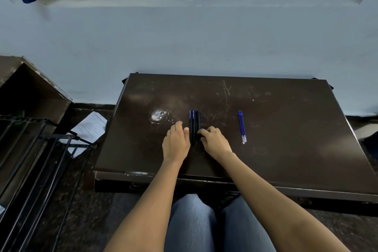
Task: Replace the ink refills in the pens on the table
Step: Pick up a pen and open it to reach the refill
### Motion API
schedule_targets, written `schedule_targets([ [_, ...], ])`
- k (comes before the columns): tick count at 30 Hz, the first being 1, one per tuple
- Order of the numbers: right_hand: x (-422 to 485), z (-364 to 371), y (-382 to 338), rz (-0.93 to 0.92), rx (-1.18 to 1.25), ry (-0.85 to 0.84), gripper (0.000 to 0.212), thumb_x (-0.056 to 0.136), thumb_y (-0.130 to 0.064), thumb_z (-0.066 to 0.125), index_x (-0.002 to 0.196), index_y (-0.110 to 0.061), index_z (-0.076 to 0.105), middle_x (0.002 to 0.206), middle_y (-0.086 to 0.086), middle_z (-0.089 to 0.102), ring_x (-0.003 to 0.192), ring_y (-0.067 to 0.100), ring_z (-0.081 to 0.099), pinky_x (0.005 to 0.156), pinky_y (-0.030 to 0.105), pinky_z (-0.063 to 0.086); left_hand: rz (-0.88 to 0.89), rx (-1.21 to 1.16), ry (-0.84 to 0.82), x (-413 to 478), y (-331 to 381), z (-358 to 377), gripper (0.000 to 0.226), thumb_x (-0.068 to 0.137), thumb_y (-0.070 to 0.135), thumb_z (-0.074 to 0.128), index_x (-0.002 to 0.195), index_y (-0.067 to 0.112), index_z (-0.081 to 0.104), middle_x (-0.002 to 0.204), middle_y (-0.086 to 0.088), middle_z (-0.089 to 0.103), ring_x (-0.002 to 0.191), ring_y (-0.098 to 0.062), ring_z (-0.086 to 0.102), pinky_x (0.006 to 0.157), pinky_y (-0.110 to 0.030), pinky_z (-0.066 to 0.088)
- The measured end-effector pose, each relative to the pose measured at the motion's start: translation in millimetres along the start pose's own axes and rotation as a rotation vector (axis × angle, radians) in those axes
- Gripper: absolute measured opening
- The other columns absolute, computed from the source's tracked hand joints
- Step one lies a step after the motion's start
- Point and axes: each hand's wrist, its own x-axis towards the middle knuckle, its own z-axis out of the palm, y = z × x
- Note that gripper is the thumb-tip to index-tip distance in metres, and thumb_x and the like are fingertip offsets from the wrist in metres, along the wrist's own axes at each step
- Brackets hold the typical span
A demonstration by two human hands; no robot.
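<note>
Jeans-covered knees sit closest, then the scuffed dark brown tabletop. Left hand and right hand bracket the bundle of black pens with blue clips, both grips loose, holding nothing yet. Thin blue ink refills wait off right. Probably best to peel off one pen so the rest don't roll.

Refills right of pens

Head view: looked forward and down from above the seated person's lap.
Facing: toward the far wall.
Nearness: table close below, filling the centre-right.
</note>
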Motion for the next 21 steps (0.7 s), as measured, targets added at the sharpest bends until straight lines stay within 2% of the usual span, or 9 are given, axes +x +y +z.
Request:
schedule_targets([
  [4,6,-5,-5,-0.001,-0.020,0.002,0.028,0.099,-0.022,0.042,0.124,-0.017,0.053,0.114,0.012,0.055,0.106,0.029,0.053,0.079,0.038,0.049,-0.008,-0.018,-0.026,-5,4,6,0.036,0.101,0.028,0.035,0.128,0.007,0.048,0.119,-0.010,0.060,0.106,-0.027,0.059,0.080,-0.036,0.047],
  [8,10,-6,-12,0.024,-0.050,-0.055,0.023,0.099,-0.023,0.044,0.118,-0.015,0.054,0.112,0.012,0.056,0.096,0.030,0.060,0.075,0.039,0.053,0.005,-0.019,-0.036,-7,4,10,0.037,0.101,0.028,0.035,0.129,0.008,0.048,0.121,-0.009,0.059,0.107,-0.026,0.059,0.081,-0.036,0.048],
  [13,2,-2,-13,0.124,-0.066,-0.075,0.024,0.096,-0.011,0.047,0.120,-0.011,0.051,0.115,0.014,0.054,0.096,0.036,0.062,0.078,0.043,0.054,-0.009,-0.068,-0.036,-9,7,11,0.036,0.101,0.026,0.036,0.129,0.007,0.047,0.123,-0.010,0.058,0.110,-0.026,0.057,0.084,-0.037,0.048],
  [15,-5,-1,-11,0.175,-0.044,-0.066,0.027,0.095,-0.010,0.047,0.122,-0.010,0.047,0.115,0.015,0.055,0.097,0.036,0.062,0.075,0.040,0.052,-0.014,-0.109,-0.033,-9,9,10,0.034,0.101,0.025,0.035,0.128,0.007,0.047,0.122,-0.009,0.057,0.110,-0.024,0.056,0.082,-0.033,0.047],
  [17,-14,-2,-8,0.237,0.047,-0.034,0.028,0.093,-0.010,0.049,0.120,-0.010,0.045,0.110,0.014,0.058,0.095,0.034,0.062,0.069,0.036,0.046,-0.044,-0.173,-0.039,-10,14,8,0.032,0.102,0.024,0.035,0.126,0.007,0.047,0.119,-0.008,0.056,0.104,-0.022,0.058,0.076,-0.029,0.045],
  [21,-36,-5,-5,0.236,0.378,0.099,0.012,0.088,-0.012,0.057,0.091,-0.016,0.047,0.087,0.006,0.061,0.073,0.021,0.059,0.064,0.034,0.051,-0.221,-0.363,-0.052,-7,29,10,0.032,0.101,0.027,0.039,0.124,0.007,0.049,0.113,-0.006,0.057,0.090,-0.013,0.055,0.073,-0.025,0.040],
])
